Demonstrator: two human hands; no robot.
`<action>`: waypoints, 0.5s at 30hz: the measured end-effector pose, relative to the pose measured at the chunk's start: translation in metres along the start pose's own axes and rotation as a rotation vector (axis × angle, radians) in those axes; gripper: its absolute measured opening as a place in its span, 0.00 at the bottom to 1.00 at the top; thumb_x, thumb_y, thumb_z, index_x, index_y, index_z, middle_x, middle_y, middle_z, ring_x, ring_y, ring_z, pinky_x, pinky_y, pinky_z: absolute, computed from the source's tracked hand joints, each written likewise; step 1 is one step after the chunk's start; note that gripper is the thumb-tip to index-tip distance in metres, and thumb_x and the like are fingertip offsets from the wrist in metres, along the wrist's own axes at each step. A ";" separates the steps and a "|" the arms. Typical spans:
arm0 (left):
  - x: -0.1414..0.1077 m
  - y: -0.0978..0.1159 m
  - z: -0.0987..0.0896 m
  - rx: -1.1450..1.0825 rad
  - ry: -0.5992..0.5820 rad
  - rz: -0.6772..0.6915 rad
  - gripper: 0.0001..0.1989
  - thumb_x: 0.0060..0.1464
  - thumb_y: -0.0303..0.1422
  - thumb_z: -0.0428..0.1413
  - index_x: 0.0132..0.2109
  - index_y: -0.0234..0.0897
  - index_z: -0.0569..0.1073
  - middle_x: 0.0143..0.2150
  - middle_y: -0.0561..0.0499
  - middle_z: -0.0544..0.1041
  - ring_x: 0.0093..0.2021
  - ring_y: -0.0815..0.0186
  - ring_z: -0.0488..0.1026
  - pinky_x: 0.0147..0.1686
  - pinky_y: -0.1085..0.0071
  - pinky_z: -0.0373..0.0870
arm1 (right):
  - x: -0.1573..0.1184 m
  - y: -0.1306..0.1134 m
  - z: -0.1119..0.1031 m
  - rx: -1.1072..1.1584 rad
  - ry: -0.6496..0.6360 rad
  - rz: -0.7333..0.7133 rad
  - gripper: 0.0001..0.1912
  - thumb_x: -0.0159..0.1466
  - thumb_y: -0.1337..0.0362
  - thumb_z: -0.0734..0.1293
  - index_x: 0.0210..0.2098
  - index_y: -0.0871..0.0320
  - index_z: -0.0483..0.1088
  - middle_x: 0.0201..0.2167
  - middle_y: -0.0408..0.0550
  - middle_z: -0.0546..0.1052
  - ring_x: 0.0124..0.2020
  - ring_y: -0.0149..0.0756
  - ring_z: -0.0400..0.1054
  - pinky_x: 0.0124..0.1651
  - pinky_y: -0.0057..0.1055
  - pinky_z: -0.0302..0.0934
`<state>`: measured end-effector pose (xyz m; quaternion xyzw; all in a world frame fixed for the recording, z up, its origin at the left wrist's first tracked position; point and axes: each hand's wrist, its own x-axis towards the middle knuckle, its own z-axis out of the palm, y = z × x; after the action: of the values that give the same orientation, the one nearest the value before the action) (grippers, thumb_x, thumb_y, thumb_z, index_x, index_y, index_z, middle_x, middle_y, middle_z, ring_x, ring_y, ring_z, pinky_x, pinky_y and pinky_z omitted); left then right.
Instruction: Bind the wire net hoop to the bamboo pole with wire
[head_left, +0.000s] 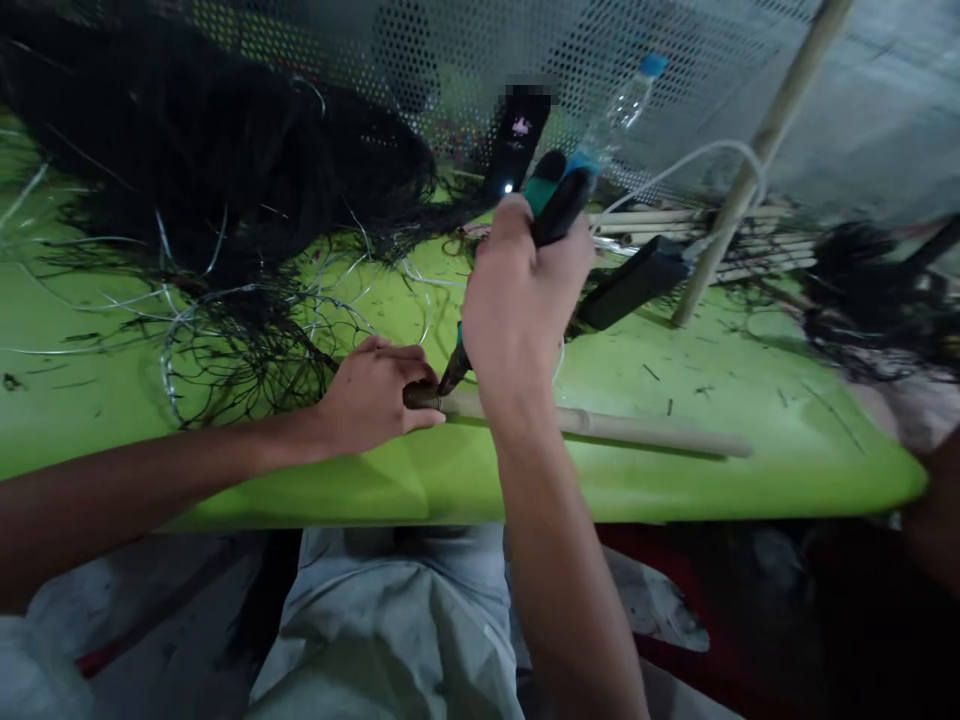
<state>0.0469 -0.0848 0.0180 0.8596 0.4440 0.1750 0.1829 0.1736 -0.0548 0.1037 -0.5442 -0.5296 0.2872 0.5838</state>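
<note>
Bamboo stick [645, 431] lying lengthwise along the near part of a lime-green tabletop [465, 490], its pale free end pointing right; the left hand [380, 392] closes on the darker left end, fingers curled over the far side and thumb along the near side, with little gap between them; the right hand [525, 285] is wrapped around green-and-black-handled pliers [556, 205], fingers bent fully about the grips, the narrow nose angled down to the stick just beside the left fingertips; whether the nose pinches anything is too small to tell. Black netting [225, 160] is heaped at the upper left, its loose mesh spreading toward the left wrist; clear line [169, 365] loops through it; beyond the right hand stand a dark phone-like device [517, 140] with a lit white spot and a clear bottle [626, 108] with a blue cap; farther right, a black block [634, 283] lies beside a slanted wooden pole [724, 230], near a bundle of thin bamboo sticks [772, 250].
</note>
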 end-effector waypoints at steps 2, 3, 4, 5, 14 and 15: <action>-0.001 -0.001 0.000 -0.005 0.001 0.019 0.15 0.56 0.42 0.68 0.46 0.38 0.83 0.48 0.49 0.84 0.48 0.52 0.80 0.54 0.52 0.66 | -0.002 -0.004 0.002 -0.028 0.108 -0.015 0.12 0.73 0.53 0.56 0.39 0.54 0.56 0.37 0.46 0.66 0.46 0.37 0.72 0.47 0.38 0.67; -0.001 -0.001 0.000 -0.005 0.003 0.028 0.15 0.56 0.42 0.68 0.47 0.39 0.83 0.49 0.50 0.84 0.48 0.53 0.80 0.55 0.53 0.66 | -0.003 -0.005 0.004 -0.026 0.153 -0.022 0.12 0.73 0.52 0.57 0.41 0.55 0.56 0.38 0.46 0.67 0.49 0.38 0.72 0.48 0.38 0.67; -0.001 -0.001 0.000 -0.003 0.007 0.034 0.15 0.56 0.42 0.68 0.47 0.39 0.83 0.48 0.50 0.84 0.48 0.54 0.80 0.54 0.54 0.66 | -0.004 -0.005 0.005 -0.011 0.151 -0.031 0.13 0.73 0.51 0.57 0.43 0.54 0.56 0.40 0.47 0.67 0.51 0.38 0.73 0.49 0.38 0.67; -0.001 -0.001 0.000 -0.002 0.009 0.037 0.15 0.56 0.42 0.68 0.47 0.39 0.83 0.48 0.50 0.84 0.47 0.55 0.80 0.54 0.55 0.67 | -0.005 -0.005 0.005 0.014 0.132 -0.043 0.14 0.73 0.50 0.58 0.44 0.54 0.56 0.41 0.46 0.67 0.52 0.38 0.73 0.49 0.38 0.68; -0.002 0.001 -0.005 -0.021 -0.021 0.061 0.15 0.59 0.43 0.65 0.46 0.38 0.81 0.46 0.49 0.83 0.48 0.55 0.80 0.55 0.55 0.66 | 0.034 0.011 -0.054 0.323 -0.443 0.124 0.27 0.68 0.38 0.62 0.45 0.54 0.75 0.40 0.49 0.78 0.39 0.34 0.75 0.32 0.28 0.68; -0.002 0.001 -0.005 -0.027 -0.026 0.060 0.14 0.58 0.43 0.66 0.46 0.38 0.80 0.46 0.49 0.83 0.48 0.55 0.80 0.55 0.55 0.65 | 0.043 0.011 -0.060 0.351 -0.512 0.132 0.26 0.69 0.39 0.60 0.46 0.53 0.75 0.42 0.49 0.78 0.39 0.35 0.75 0.28 0.28 0.66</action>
<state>0.0440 -0.0857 0.0223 0.8721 0.4132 0.1751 0.1948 0.2441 -0.0332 0.1158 -0.3784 -0.5651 0.5393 0.4966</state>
